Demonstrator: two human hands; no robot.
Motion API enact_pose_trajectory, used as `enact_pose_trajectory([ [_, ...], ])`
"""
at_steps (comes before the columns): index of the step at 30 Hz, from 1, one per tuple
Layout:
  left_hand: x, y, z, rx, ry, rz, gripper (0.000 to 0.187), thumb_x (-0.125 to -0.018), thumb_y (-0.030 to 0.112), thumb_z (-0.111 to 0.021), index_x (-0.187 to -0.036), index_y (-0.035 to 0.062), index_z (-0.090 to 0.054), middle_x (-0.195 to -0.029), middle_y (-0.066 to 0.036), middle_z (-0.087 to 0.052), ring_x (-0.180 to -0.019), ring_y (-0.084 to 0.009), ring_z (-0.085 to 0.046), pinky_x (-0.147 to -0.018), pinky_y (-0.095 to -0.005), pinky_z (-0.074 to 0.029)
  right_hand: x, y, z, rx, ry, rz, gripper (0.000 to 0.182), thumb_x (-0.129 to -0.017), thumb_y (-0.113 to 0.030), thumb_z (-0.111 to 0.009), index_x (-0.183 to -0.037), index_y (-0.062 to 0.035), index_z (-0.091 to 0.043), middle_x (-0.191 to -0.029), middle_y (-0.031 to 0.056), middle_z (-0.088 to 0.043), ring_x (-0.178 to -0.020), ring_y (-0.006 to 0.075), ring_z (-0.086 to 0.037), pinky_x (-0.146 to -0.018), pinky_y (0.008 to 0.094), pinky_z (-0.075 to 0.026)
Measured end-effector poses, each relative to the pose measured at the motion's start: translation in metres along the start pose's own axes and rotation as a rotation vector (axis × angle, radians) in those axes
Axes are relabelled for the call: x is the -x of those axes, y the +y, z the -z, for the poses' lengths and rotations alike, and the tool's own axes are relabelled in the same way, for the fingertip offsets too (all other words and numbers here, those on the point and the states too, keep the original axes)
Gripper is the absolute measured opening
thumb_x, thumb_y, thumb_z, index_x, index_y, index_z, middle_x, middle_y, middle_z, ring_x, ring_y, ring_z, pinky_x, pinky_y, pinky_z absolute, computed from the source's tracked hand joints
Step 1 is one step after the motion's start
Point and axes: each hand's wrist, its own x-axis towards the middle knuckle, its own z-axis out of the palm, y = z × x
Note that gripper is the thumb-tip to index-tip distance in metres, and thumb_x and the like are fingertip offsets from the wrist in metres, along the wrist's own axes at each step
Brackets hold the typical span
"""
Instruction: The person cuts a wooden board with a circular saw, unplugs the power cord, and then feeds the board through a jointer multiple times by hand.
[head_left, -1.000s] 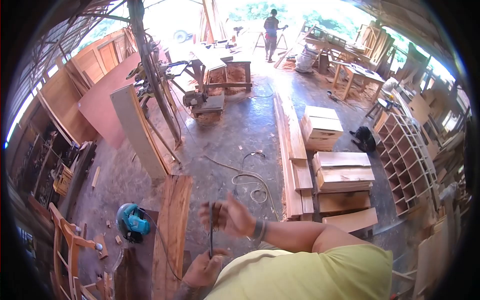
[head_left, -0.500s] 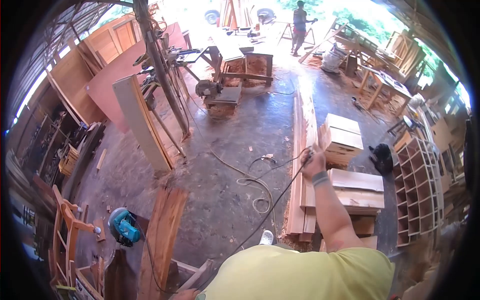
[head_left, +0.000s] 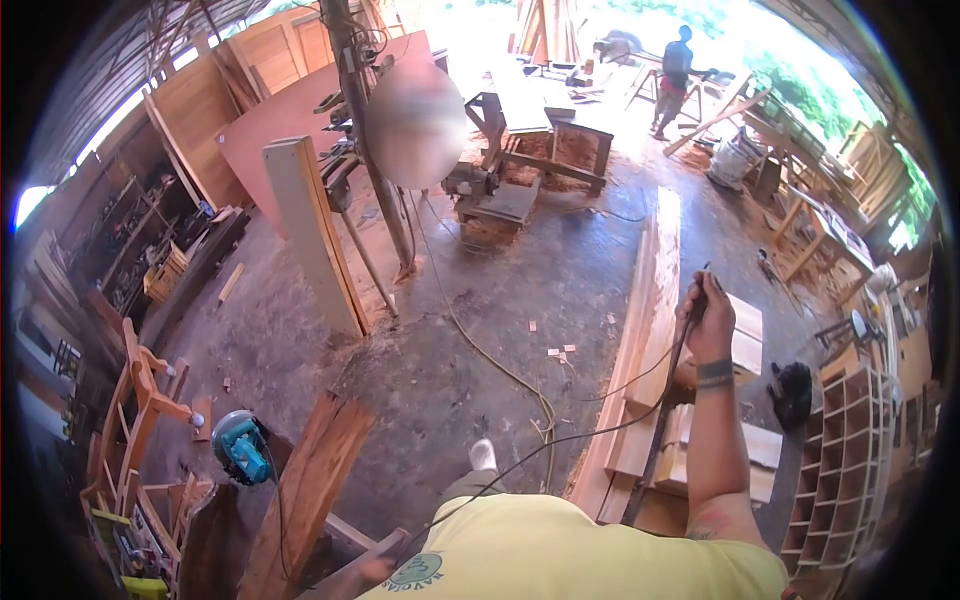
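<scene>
My right hand (head_left: pixel 708 318), with a dark band at the wrist, is raised over the stacked timber on the right. Its fingers are closed round a black power cord (head_left: pixel 562 440). From there the cord sags across my yellow shirt towards the lower left. At the bottom edge, a blurred part of my left hand or forearm (head_left: pixel 352 577) shows beside a wooden piece; its fingers cannot be made out. A teal circular saw (head_left: pixel 243 448) rests at the left near a broad wooden plank (head_left: pixel 315 480), with a cord trailing down from it.
Long boards (head_left: pixel 640 330) and stacked blocks (head_left: pixel 735 335) lie on the right. Beyond them stand a black bag-like object (head_left: pixel 790 393) and a compartmented rack (head_left: pixel 840 450). A loose cable (head_left: pixel 475 350) crosses the floor. A post (head_left: pixel 370 140) and upright boards (head_left: pixel 310 235) stand ahead. Another person (head_left: pixel 675 80) is far off.
My right hand has lifted away from the boards and moved right, still holding the cord. The loops of cable on the floor have been drawn out straighter. My view has shifted left.
</scene>
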Motion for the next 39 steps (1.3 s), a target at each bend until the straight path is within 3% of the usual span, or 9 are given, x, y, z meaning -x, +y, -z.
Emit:
enact_pose_trajectory([
  [3, -0.065, 0.069, 0.068, -0.037, -0.058, -0.033, 0.041, -0.1, 0.021, -0.059, -0.138, 0.0076, -0.07, -0.131, -0.021, -0.075, -0.126, -0.0348, -0.07, -0.106, -0.0479, -0.055, -0.003, 0.016, -0.058, -0.029, -0.221, 0.038, 0.021, -0.112, -0.025, -0.064, -0.11, -0.0046, -0.07, -0.082, 0.0055, -0.068, -0.066, 0.0181, -0.067, -0.062, 0.0338, -0.055],
  [8, -0.095, 0.384, 0.22, -0.142, 0.357, -0.456, 0.05, -0.104, 0.036, -0.069, -0.144, 0.0064, -0.067, -0.137, -0.018, -0.073, -0.129, -0.0292, -0.069, -0.111, -0.0422, -0.054, -0.04, 0.069, -0.108, 0.063, -0.526, 0.067, 0.015, -0.109, -0.017, -0.068, -0.113, -0.0024, -0.071, -0.092, 0.009, -0.076, -0.081, 0.0172, -0.071, -0.075, 0.0336, -0.058],
  [12, -0.139, 0.562, 0.28, 0.168, 0.249, -1.067, 0.058, -0.108, 0.039, -0.066, -0.153, 0.002, -0.057, -0.138, -0.014, -0.07, -0.131, -0.0262, -0.064, -0.115, -0.0405, -0.048, -0.075, 0.121, -0.123, 0.439, -0.576, -0.096, 0.019, -0.108, -0.019, -0.072, -0.113, -0.0004, -0.071, -0.092, 0.0017, -0.076, -0.08, 0.0082, -0.064, -0.074, 0.0276, -0.051],
  [16, -0.141, 0.668, 0.314, 0.357, -0.318, -1.042, 0.039, -0.116, 0.036, -0.056, -0.134, 0.0018, -0.064, -0.111, -0.005, -0.068, -0.107, -0.0172, -0.065, -0.098, -0.0349, -0.051, -0.121, 0.136, -0.134, 0.113, -0.382, -0.409, 0.017, -0.109, -0.018, -0.069, -0.114, -0.0019, -0.07, -0.09, 0.0019, -0.071, -0.081, 0.0125, -0.064, -0.075, 0.03, -0.052],
  [19, -0.16, 0.69, 0.326, 0.532, -0.393, -0.883, 0.035, -0.119, 0.036, -0.051, -0.116, 0.0035, -0.063, -0.095, 0.001, -0.061, -0.089, -0.0138, -0.056, -0.081, -0.0371, -0.049, -0.166, 0.14, -0.135, -0.034, -0.195, -0.273, 0.014, -0.109, -0.015, -0.065, -0.116, -0.0031, -0.069, -0.094, 0.0064, -0.07, -0.088, 0.021, -0.068, -0.079, 0.0374, -0.056],
  [20, -0.178, 0.689, 0.33, 0.345, -0.243, -1.051, 0.036, -0.118, 0.037, -0.051, -0.109, 0.0038, -0.061, -0.086, 0.001, -0.058, -0.08, -0.0161, -0.054, -0.073, -0.0392, -0.048, -0.185, 0.137, -0.124, -0.089, -0.203, -0.322, 0.014, -0.109, -0.017, -0.063, -0.116, -0.0055, -0.069, -0.096, 0.0073, -0.071, -0.095, 0.0245, -0.07, -0.083, 0.042, -0.057],
  [23, -0.195, 0.687, 0.365, -0.025, -0.098, -1.008, 0.037, -0.118, 0.035, -0.051, -0.105, 0.0023, -0.063, -0.083, -0.003, -0.057, -0.077, -0.0167, -0.055, -0.072, -0.0383, -0.049, -0.252, 0.122, -0.1, -0.254, -0.109, -0.396, 0.018, -0.111, -0.022, -0.061, -0.115, -0.0068, -0.068, -0.096, 0.0074, -0.071, -0.094, 0.0242, -0.07, -0.083, 0.0418, -0.057],
  [29, -0.293, 0.606, 0.409, 0.058, 0.084, -0.614, 0.039, -0.115, 0.028, -0.047, -0.09, 0.0033, -0.064, -0.079, -0.005, -0.058, -0.077, -0.0177, -0.054, -0.074, -0.0355, -0.049, -0.433, 0.065, -0.004, -0.321, -0.015, -0.226, 0.02, -0.111, -0.029, -0.062, -0.112, -0.0094, -0.066, -0.093, 0.0057, -0.069, -0.085, 0.0228, -0.067, -0.079, 0.0423, -0.056],
  [39, -0.365, 0.502, 0.494, -0.327, 0.119, 0.1, 0.041, -0.114, 0.038, -0.05, -0.109, 0.0038, -0.073, -0.103, -0.019, -0.075, -0.1, -0.0304, -0.072, -0.091, -0.0426, -0.055, -0.636, -0.104, 0.169, -0.226, 0.291, 0.157, 0.021, -0.112, -0.032, -0.061, -0.109, -0.0124, -0.067, -0.086, -0.001, -0.063, -0.076, 0.018, -0.062, -0.074, 0.0369, -0.053],
])
